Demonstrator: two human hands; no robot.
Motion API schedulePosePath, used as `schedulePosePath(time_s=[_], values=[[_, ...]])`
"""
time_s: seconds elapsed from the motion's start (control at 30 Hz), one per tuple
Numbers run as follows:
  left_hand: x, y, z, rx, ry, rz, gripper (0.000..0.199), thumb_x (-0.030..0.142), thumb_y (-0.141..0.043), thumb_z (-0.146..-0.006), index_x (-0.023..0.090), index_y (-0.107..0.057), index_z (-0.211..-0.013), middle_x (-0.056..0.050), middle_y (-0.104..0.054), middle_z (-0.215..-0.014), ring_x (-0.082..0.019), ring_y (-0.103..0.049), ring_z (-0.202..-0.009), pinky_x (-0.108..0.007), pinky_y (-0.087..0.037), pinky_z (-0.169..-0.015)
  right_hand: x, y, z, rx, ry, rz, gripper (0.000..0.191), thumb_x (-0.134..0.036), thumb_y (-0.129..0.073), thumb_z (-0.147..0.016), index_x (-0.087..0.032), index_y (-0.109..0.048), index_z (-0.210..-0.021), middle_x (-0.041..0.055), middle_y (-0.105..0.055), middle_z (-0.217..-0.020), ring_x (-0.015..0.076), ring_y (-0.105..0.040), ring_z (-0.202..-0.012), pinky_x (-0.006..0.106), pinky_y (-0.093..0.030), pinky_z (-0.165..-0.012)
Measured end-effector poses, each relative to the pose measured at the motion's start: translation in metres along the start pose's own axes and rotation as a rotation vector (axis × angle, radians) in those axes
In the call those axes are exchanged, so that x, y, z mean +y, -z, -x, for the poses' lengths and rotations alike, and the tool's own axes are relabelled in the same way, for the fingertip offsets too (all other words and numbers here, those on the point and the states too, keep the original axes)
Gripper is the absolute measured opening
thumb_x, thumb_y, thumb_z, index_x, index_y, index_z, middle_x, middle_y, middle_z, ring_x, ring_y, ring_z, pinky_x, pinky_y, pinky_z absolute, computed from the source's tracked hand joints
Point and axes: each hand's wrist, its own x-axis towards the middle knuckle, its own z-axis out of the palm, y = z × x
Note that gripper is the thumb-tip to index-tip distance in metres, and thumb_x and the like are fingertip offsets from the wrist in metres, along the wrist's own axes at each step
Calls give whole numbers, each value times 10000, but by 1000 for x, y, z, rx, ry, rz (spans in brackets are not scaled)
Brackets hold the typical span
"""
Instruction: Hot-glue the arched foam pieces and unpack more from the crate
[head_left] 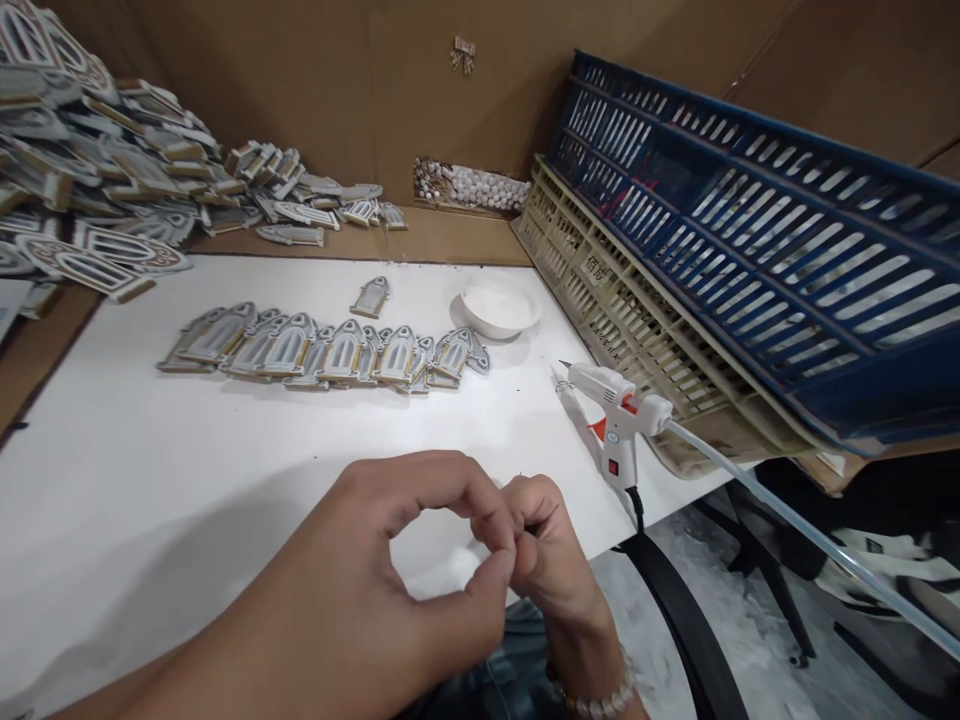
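**Pinched fingers (487, 515) over a white counter (225, 480)**

At the bottom centre of the frame, the left hand (405, 550) and the right hand (540, 535) are held close together above the near edge of the counter. Both grips are clenched, with the fingertips pressed together, and a ring-shaped gap is left inside the curl of the left hand. A tiny dark tip (520, 477) is seen just above the fingers, but it is too small to be identified, and whether anything is grasped cannot be told. A beaded bracelet (600, 700) is worn on the right wrist.

Just to the right of the hands, a white glue gun (611, 415) stands upright, with a long clear glue stick (795, 530) running toward the lower right. A row of overlapping arched pieces (322, 350) lies at mid-frame, with a single arched piece (371, 297) set apart above it and a white bowl (499, 310) to the right. A large heap of similar pieces (97, 170) is piled at the upper left. White balls (469, 185) are banked against the cardboard wall (300, 80) at the back. A blue crate (750, 230) leans on a beige crate (600, 290) at the right.
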Motion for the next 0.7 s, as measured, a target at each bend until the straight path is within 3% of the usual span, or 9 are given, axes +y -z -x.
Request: schedulePosePath(time_s=[0.33, 0.53, 0.7], values=[[3, 0, 2, 2, -4, -49, 117, 146, -613, -705, 258, -640, -724, 93, -691, -740, -96, -640, -698, -174, -485, -682, -1, -1, -4, 45, 22, 11, 621, -597, -757, -672, -165, -398, -409, -66, -299, -437, 47, -233, -428, 200, -205, -399], [2, -1, 3, -13, -59, -8, 145, 110, -627, -700, 252, -624, -727, 98, -679, -731, -79, -628, -671, -152, -485, -650, -4, -4, -4, 98, -7, 100, 711, -715, -739, -583, -172, -322, -394, -59, -304, -432, 51, -240, -436, 211, -211, -398], [0, -2, 3, -14, -112, -10, 148, 106, -638, -730, 253, -621, -736, 90, -683, -761, -76, -630, -692, -142, -486, -655, 0, 0, -1, 177, 163, 243, 684, -469, -780, -708, -172, -222, -447, -76, -221, -448, 48, -163, -452, 230, -123, -401]])
